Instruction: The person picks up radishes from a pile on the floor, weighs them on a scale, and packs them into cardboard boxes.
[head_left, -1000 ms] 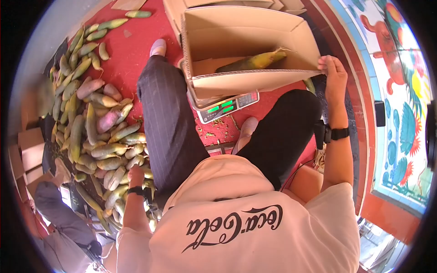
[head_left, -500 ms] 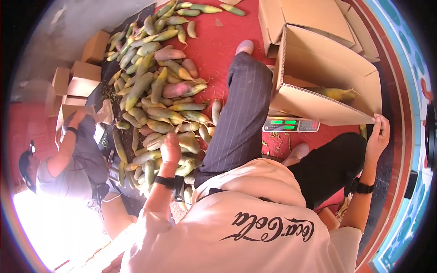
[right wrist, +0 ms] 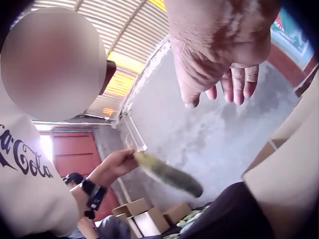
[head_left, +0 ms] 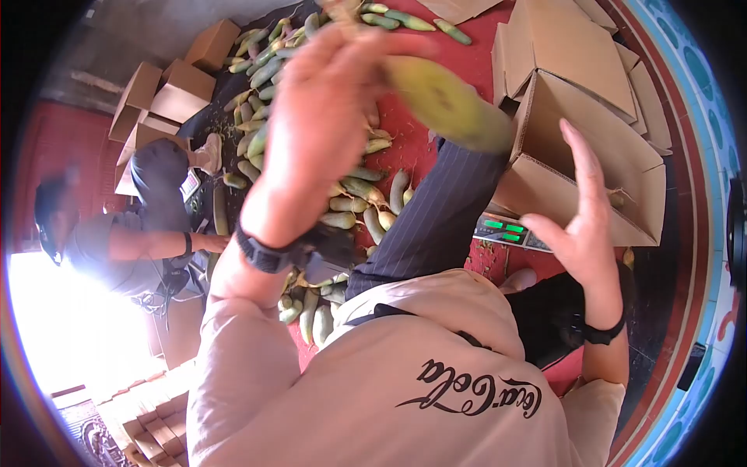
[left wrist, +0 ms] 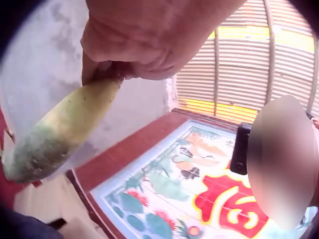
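Note:
My left hand is raised and pinches a green radish by its yellowish end. The radish is blurred in the head view; in the left wrist view its darker green end points down and away from the fingers. My right hand is off the carton with thumb and fingers spread, holding nothing. It hovers near the front of the open cardboard carton, which sits on a digital scale with green displays. A radish tip shows inside the carton; its wall hides the rest.
A big heap of radishes lies on the red floor left of my leg. Flattened cardboard stands behind the carton. At the left, another person sits near more boxes. A painted tile wall borders the right.
My left hand has risen from the heap with a radish. My right hand has let go of the carton's corner and moved left, its fingers spreading. The head view has turned left.

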The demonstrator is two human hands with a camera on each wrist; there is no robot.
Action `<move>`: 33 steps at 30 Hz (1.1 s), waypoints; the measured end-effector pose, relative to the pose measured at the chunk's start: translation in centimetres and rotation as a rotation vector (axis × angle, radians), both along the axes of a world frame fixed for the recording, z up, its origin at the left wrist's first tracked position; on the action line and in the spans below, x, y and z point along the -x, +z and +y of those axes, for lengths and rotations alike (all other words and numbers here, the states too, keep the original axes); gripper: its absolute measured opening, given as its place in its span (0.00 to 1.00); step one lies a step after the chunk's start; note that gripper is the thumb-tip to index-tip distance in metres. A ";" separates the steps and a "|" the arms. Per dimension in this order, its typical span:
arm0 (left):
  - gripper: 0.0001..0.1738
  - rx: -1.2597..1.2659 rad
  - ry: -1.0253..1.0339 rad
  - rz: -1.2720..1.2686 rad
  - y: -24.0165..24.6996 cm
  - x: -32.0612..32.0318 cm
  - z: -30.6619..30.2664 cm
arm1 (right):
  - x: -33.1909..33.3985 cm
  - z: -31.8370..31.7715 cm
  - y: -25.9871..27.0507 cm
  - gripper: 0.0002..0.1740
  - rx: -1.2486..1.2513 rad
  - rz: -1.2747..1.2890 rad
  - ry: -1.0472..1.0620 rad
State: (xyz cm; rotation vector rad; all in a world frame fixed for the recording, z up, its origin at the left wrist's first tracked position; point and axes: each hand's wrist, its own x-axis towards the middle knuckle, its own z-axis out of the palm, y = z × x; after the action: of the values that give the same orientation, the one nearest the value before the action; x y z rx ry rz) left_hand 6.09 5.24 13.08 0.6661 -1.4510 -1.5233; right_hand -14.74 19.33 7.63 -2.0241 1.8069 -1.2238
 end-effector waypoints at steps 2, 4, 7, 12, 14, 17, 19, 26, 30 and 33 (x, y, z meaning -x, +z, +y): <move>0.14 -0.063 -0.202 -0.086 -0.2 1.3 0.9 | -1.1 -0.7 -1.4 0.45 -0.014 -0.003 -0.029; 0.13 -0.158 -0.392 0.051 -1.2 2.5 1.7 | -2.0 -0.3 -2.8 0.43 -0.030 0.028 -0.034; 0.13 -0.265 -0.515 0.154 -2.5 1.8 1.3 | -1.7 1.6 -4.4 0.38 -0.073 -0.012 0.013; 0.16 0.051 -0.212 -0.488 -7.6 -4.3 -3.6 | 4.7 3.8 -2.9 0.34 -0.211 0.200 -0.379; 0.16 0.009 -0.062 -0.701 -12.7 -8.8 -5.7 | 8.9 4.2 -2.9 0.34 -0.264 0.272 -0.524; 0.14 0.272 -0.124 -1.233 -24.2 -17.9 -6.6 | 14.7 4.5 -3.6 0.32 -0.324 0.388 -0.590; 0.12 0.181 -0.235 -1.312 -29.5 -22.1 -5.4 | 17.5 4.4 -4.0 0.31 -0.563 0.462 -0.566; 0.16 -0.504 -0.172 -1.543 -37.3 -27.7 1.8 | 20.7 0.1 -5.7 0.26 -0.866 0.490 -0.277; 0.26 -0.320 -0.271 -1.647 -40.2 -28.1 6.4 | 22.6 -0.1 -8.7 0.23 -0.763 0.478 -0.154; 0.32 -0.330 -0.385 -1.611 -39.3 -25.3 8.6 | 23.8 0.2 -9.3 0.19 -0.742 0.306 -0.376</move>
State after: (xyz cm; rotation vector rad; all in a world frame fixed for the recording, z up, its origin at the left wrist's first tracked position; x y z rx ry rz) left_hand 31.39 13.82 -26.25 2.2263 -2.5417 -1.4458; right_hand -38.55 19.50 -1.66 -1.5286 2.3769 -0.1943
